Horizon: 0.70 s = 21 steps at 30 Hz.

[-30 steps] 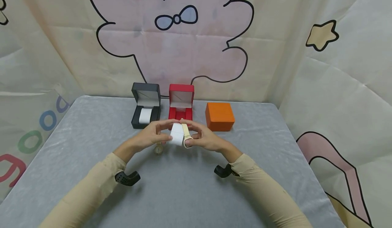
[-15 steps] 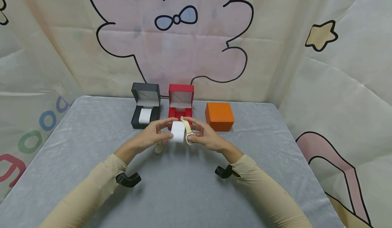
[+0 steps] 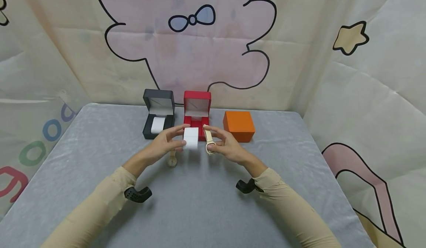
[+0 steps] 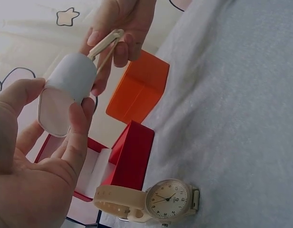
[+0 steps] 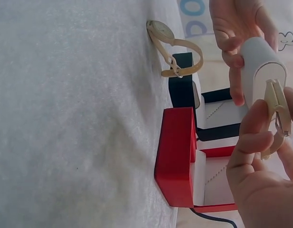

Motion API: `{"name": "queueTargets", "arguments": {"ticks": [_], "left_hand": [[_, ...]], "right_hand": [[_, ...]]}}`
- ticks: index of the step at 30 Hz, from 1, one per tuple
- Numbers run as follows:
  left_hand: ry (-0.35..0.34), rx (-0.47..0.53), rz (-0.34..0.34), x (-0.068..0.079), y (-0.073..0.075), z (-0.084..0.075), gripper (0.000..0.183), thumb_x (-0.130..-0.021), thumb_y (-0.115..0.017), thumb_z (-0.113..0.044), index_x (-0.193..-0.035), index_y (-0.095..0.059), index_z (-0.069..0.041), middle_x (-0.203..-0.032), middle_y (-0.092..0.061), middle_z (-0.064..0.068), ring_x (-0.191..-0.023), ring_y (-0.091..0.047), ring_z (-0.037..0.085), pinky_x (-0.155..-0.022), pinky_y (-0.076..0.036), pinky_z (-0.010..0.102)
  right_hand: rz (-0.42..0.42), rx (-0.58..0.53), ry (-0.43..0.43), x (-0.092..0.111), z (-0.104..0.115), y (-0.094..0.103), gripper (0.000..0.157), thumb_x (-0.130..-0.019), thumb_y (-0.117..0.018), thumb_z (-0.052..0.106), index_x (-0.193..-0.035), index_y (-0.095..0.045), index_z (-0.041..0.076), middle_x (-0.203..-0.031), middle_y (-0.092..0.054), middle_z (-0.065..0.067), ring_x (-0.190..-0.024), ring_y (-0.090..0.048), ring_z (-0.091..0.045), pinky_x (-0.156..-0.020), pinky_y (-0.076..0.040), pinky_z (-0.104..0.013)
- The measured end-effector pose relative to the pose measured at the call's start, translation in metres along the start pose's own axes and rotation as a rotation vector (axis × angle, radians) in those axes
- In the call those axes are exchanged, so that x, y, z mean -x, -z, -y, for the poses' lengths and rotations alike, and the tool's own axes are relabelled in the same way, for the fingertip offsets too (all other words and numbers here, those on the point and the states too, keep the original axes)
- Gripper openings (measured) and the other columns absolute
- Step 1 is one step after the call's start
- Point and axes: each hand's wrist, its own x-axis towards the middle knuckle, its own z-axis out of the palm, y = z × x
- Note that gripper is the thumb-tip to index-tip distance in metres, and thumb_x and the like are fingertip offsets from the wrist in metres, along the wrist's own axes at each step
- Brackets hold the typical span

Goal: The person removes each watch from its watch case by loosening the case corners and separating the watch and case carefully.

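Note:
My left hand [image 3: 159, 147] pinches a white watch cushion [image 3: 191, 138] between thumb and fingers, held up over the table before the red box. In the left wrist view the cushion [image 4: 74, 78] shows a flat oval end and a smooth curved side. To its right, my right hand [image 3: 229, 146] holds a cream-strapped watch [image 3: 209, 138] by thumb and fingertips, apart from the cushion in the head view. The right wrist view shows this watch [image 5: 277, 107] edge-on, its dial hidden. A second cream watch [image 4: 168, 199] lies on the table near my left hand, dial visible.
An open black watch box [image 3: 159, 105] with a white cushion inside stands at the back left. Beside it is an open red watch box [image 3: 197, 103]. A closed orange box [image 3: 239, 126] sits to the right. Grey cloth covers the table [image 3: 206, 203].
My right hand has drawn the watch rightward, off the side of the cushion, leaving a gap. My left hand has raised the cushion slightly. The boxes and the second watch stay put.

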Motion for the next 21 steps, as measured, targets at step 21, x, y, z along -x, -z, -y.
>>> {"name": "queueTargets", "arguments": {"ticks": [21], "left_hand": [[0.016,-0.003,-0.019,-0.014,0.007,-0.009,0.075,-0.093,-0.07,-0.007,-0.158,-0.033,-0.017,-0.161,-0.031,0.016,-0.113,-0.069,0.032,-0.086,-0.057,0.024]], "right_hand": [[-0.004,0.018,-0.029,0.003,-0.01,0.004,0.071,-0.095,-0.066,0.004,-0.158,-0.036,0.016,-0.161,-0.032,-0.022,-0.101,-0.071,-0.023,-0.085,-0.057,-0.02]]}}
